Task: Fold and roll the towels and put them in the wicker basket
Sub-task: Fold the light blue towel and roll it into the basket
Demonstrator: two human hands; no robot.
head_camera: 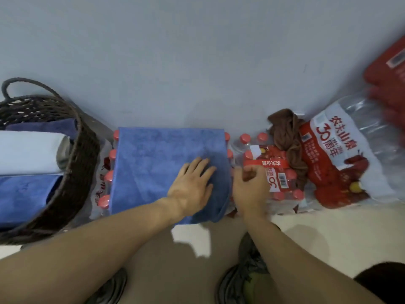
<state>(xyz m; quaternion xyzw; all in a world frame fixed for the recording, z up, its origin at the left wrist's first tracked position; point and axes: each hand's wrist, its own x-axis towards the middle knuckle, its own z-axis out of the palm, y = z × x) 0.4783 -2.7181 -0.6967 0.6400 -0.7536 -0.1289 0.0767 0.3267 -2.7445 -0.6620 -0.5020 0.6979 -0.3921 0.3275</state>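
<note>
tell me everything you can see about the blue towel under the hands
The blue towel looks like soft plush cloth, medium blue with faint darker mottling. It lies spread flat as a folded rectangle on a pack of red-capped bottles, its near right corner drooping over the edge. The left hand presses flat on its right part; the right hand, fingers curled, is at its right edge.

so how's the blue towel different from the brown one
The blue towel lies spread flat and smooth over a pack of bottles; the brown towel sits crumpled in a heap against the wall. The left hand presses flat on the blue towel and the right hand is at its edge, while nothing touches the brown towel. Both rest on bottle packs, outside the basket.
</note>
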